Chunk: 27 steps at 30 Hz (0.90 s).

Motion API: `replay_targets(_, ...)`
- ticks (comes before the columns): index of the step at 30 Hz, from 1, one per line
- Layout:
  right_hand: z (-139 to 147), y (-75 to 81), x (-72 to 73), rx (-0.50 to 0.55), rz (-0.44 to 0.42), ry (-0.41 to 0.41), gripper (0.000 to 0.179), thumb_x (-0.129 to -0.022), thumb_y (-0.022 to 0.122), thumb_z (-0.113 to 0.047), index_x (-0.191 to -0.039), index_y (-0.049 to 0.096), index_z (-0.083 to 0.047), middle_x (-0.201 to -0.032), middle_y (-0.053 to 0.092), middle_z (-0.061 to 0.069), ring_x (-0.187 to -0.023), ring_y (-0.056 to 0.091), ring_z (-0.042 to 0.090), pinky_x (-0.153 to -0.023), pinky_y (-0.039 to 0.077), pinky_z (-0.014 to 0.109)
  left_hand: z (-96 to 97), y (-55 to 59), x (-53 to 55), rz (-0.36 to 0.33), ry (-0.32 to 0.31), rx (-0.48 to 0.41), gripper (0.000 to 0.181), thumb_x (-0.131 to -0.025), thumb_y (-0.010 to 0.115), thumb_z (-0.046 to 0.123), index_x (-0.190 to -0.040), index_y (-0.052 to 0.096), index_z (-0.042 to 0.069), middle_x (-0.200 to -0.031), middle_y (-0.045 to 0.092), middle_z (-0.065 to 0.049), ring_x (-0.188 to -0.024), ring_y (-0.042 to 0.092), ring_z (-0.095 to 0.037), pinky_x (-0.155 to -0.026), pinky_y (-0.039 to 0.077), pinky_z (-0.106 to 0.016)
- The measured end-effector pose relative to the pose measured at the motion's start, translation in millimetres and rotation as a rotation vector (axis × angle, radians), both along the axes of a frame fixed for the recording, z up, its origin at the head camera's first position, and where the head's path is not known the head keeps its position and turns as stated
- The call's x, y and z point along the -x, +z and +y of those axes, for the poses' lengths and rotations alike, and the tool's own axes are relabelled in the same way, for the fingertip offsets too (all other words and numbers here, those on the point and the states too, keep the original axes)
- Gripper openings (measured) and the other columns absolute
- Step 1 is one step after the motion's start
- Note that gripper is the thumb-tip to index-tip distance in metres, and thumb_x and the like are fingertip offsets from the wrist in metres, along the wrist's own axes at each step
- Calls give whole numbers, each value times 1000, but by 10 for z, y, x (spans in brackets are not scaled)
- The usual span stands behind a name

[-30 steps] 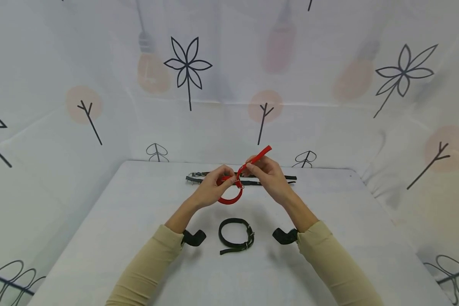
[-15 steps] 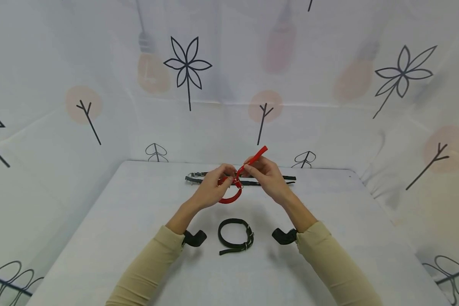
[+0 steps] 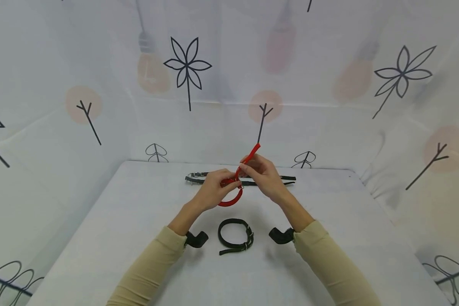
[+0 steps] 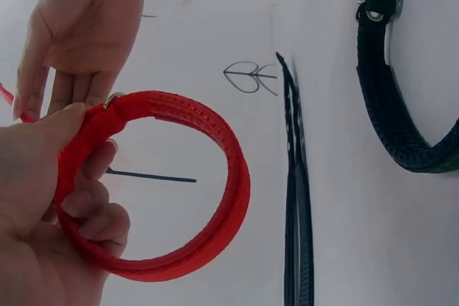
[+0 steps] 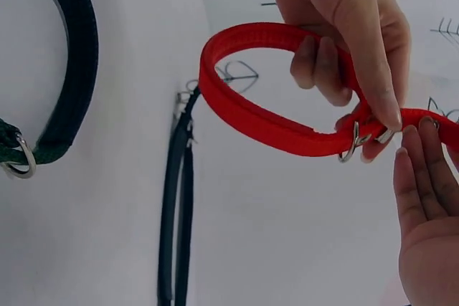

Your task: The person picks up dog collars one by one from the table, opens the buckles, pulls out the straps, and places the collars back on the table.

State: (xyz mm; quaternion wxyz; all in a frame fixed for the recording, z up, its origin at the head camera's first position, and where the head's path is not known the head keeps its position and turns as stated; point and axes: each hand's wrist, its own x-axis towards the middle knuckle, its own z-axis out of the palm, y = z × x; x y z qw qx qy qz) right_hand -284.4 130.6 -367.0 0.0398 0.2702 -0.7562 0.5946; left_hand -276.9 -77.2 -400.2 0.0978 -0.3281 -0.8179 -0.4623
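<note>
Flower-printed wall point(image 3: 229, 136) behind a white bench point(image 3: 99, 246) bearing a dark collar point(image 5: 82, 55) and straps point(image 4: 305, 234) — above it, the left hand point(image 3: 211, 189) curls its fingers round a red collar point(image 4: 239, 184), the right hand point(image 3: 267, 178) pinches its tail point(image 3: 253, 153).

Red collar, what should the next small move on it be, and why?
Probably a gentle tug on the tail with the right hand: it pinches the tail, while the left hand grips the loop beside the metal fitting. I can't see whether it's fastened, so a tug might show.
</note>
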Motion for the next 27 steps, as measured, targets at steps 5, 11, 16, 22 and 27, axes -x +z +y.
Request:
replay_targets(5,17,-11,-2,-30,10,5,23,-104,60,-10,-127,62,-5,-111,70,18,-100,69,32,-95,55,38,-35,-34,19,11,13,-48,19,-99,70,20,-113,78,8,-98,70,0,-85,64,-14,-73,55,-30)
replay_targets(11,91,-94,-3,-173,15,-2,28,-105,60,-21,-131,63,-10,-119,68,11,-109,67,30,-97,53,48,-103,-31,58,-27,48,-171,18,-100,69,20,-110,78,7,-101,72,-2,-90,65,-18,-77,56,-33)
replay_targets(16,111,-168,-19,-254,14,37,28,-105,61,-23,-127,68,-7,-120,70,9,-106,67,33,-92,53,46,-139,3,49,-62,52,-255,19,-99,70,16,-113,78,4,-104,72,-6,-93,61,-20,-79,52,-34)
replay_targets(22,76,-183,-46,-297,53,87,24,-103,65,-23,-121,73,-8,-114,73,12,-93,66,21,-83,55,36,-127,9,29,-121,36,-346,22,-99,68,10,-119,75,1,-111,71,-15,-104,59,-22,-87,49,-39)
replay_targets(27,74,-164,-46,-288,101,75,21,-102,66,-21,-118,74,-11,-109,74,6,-92,65,21,-81,55,34,-132,9,22,-181,31,-367,25,-100,68,13,-122,74,4,-114,72,-12,-107,63,-22,-91,51,-41)
